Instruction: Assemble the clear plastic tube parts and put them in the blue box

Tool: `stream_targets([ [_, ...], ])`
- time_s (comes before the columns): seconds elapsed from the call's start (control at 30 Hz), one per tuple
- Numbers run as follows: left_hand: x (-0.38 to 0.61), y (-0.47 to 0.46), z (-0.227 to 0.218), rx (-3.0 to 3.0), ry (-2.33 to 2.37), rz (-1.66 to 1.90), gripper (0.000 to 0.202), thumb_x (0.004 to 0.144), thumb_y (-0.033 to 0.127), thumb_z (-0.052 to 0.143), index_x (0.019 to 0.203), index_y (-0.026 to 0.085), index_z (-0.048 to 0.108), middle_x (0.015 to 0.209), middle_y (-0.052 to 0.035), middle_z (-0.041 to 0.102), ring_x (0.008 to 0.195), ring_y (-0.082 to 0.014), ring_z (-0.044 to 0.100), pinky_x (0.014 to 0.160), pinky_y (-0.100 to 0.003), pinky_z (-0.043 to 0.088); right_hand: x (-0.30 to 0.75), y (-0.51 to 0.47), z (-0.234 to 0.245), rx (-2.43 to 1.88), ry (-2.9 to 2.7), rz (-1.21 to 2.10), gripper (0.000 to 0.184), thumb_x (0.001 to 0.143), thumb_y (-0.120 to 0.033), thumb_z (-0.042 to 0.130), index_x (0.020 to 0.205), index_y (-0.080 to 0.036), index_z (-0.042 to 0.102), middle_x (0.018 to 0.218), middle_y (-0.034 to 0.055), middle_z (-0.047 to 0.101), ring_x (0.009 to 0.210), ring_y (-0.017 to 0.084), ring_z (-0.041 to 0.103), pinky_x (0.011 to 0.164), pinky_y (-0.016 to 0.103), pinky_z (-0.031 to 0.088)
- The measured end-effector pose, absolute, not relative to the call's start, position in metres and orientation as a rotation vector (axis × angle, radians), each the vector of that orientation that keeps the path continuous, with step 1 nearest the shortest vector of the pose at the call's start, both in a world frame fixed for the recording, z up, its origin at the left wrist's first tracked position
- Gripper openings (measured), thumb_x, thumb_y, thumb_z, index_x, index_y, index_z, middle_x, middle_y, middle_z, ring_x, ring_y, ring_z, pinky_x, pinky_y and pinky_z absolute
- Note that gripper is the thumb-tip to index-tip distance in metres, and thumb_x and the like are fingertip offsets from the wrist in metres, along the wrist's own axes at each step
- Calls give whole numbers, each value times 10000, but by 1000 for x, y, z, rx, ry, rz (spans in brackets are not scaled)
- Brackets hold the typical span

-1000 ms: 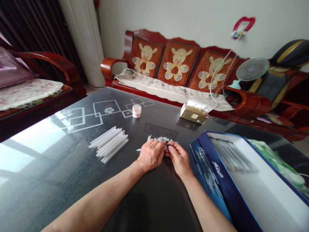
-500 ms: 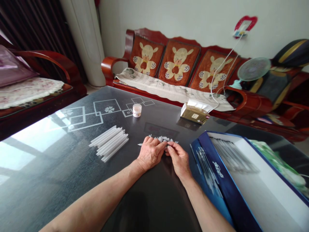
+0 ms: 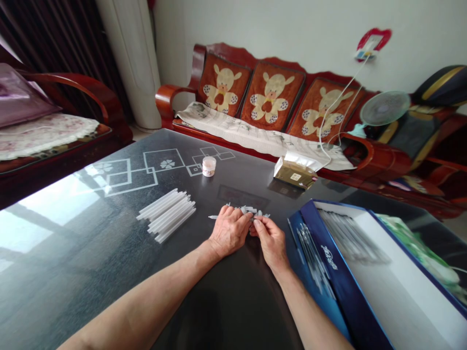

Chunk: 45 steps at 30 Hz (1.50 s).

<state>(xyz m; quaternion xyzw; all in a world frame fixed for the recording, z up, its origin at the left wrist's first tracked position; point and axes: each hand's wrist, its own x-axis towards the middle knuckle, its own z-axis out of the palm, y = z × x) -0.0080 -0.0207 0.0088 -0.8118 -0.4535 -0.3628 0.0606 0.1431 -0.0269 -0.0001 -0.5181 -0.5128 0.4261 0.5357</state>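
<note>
Roughly, left hand (image 3: 229, 233) and right hand (image 3: 272, 243) sat half-curled, fingertips close, right at the crosswise row of small clear plastic pieces (image 3: 251, 210); whether either gripped anything was unclear.

Two hands (image 3: 229, 232) (image 3: 272, 244), one lidded jar (image 3: 208, 166), three cushions (image 3: 272, 95)

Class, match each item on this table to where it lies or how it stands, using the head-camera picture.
Things:
1. bundle of translucent straws
2. small lidded jar
3. blue-edged box
4. tan packet

Places:
A. by the table's far edge, before the wooden sofa
B. lying beside the left hand
C. open, right of the right hand
D. upright, near printed white squares

Pairs: 1B, 2D, 3C, 4A
</note>
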Motion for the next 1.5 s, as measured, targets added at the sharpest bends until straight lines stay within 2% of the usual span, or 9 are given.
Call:
stream_targets([
  [0.2,-8,-22,9,-2487,-1343,-1077,301,950,311,401,1089,199,645,799,-58,591,740,-198,492,756,-371,375,145,-28,2,-1281,-1331,1008,338,835,-511,579,780,-182,634,670,16,640,556,136,570,549,257,485],
  [0.3,-8,-22,9,-2480,-1363,-1076,304,952,309,393,1075,203,649,795,-62,587,740,-199,494,747,-371,377,146,-28,2,-1253,-1347,1006,330,864,-506,531,888,-191,628,693,12,640,553,137,565,545,265,483],
  [0.4,-7,-22,9,-2485,-1378,-1061,307,954,324,389,1055,208,655,792,-65,584,743,-200,497,746,-373,379,146,-29,2,-1206,-1323,1021,291,844,-459,571,977,-202,598,666,-19,614,540,122,542,552,255,474],
  [0.53,-8,-22,10,-2504,-1379,-1043,306,953,329,390,1047,209,656,789,-63,579,747,-200,495,757,-376,379,144,-30,5,-1239,-1344,1002,260,823,-446,596,888,-195,615,638,-24,593,541,114,527,555,242,462],
  [0.73,-8,-22,10,-2520,-1352,-1044,288,943,300,404,1056,208,651,787,-57,578,747,-202,490,757,-374,378,141,-30,9,-1324,-1318,999,334,820,-515,586,770,-186,617,619,-5,597,505,111,518,497,233,445],
  [0.97,-8,-21,8,-2490,-1378,-1056,294,942,303,407,1082,208,647,792,-60,583,745,-202,495,750,-375,384,144,-29,3,-1230,-1300,1013,293,829,-460,574,952,-195,598,658,-18,613,501,107,520,507,237,450],
  [1.07,-8,-21,8,-2495,-1374,-1053,292,941,299,406,1079,207,646,789,-59,580,744,-201,497,751,-372,386,144,-29,5,-1244,-1318,1013,262,813,-440,596,910,-196,605,660,-24,606,501,101,509,523,237,450],
  [1.33,-8,-21,8,-2503,-1357,-1057,288,942,308,403,1040,210,656,782,-59,574,738,-196,495,751,-371,393,140,-31,14,-1325,-1350,966,343,823,-534,558,730,-205,590,596,-16,578,495,127,507,502,255,434],
  [1.5,-8,-20,7,-2484,-1350,-1080,291,941,306,409,1071,207,649,794,-58,584,740,-201,492,751,-376,394,142,-31,10,-1253,-1335,992,280,839,-480,548,876,-206,594,622,-31,581,490,114,488,505,247,422],
])
